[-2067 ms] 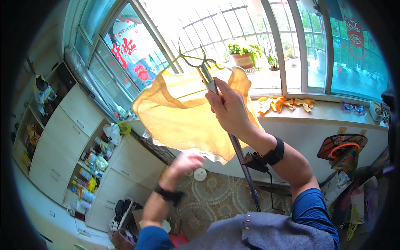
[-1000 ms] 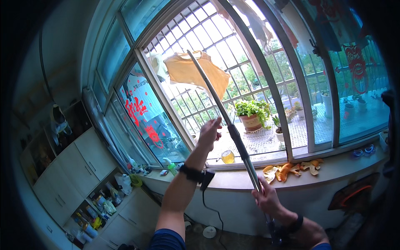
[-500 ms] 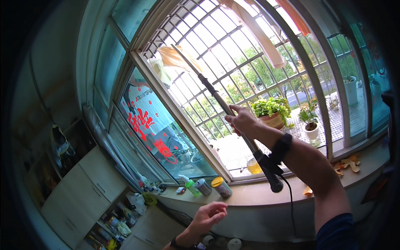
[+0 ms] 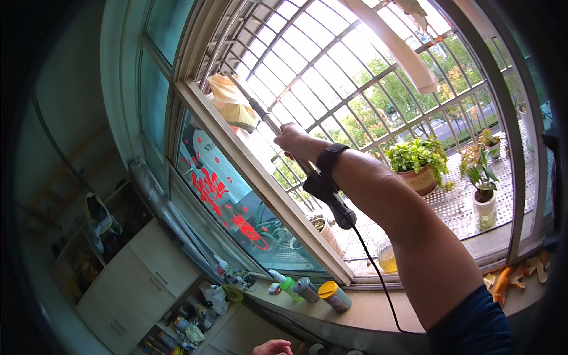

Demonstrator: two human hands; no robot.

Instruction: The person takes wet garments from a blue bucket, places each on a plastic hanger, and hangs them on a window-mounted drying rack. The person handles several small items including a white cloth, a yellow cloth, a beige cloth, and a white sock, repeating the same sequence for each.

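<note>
Daylight through a wide barred window, pale sill below, off-white cabinets in shadow at left.

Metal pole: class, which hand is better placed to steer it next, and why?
Probably the right hand: it grips the metal pole, whose far end is at the yellow garment. The left hand is at the bottom edge, apart from it.

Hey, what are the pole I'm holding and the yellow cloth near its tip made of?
The pole looks like smooth metal, probably, from its grey sheen. The yellow cloth seems matte fabric, hanging in folds; which fibre, I can't tell.
</note>
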